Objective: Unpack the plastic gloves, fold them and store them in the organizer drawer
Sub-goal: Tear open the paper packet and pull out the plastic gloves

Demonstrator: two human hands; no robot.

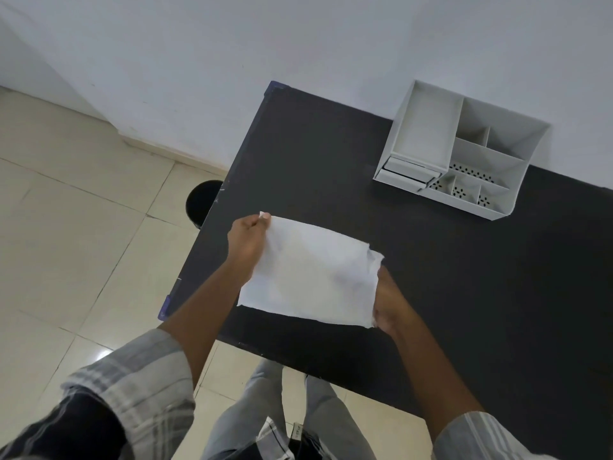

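Checked sleeves (132,390) frame the near edge as both hands hold a white packet (308,273) taut above the table (464,293): left hand (247,242) pinching its far corner, right hand (386,302) closed on the torn right edge. Unpacking appears to be underway; next, the gloves, not visible here, must be drawn out. Beyond the packet stands the organizer (461,151), its drawers (406,172) barely open.
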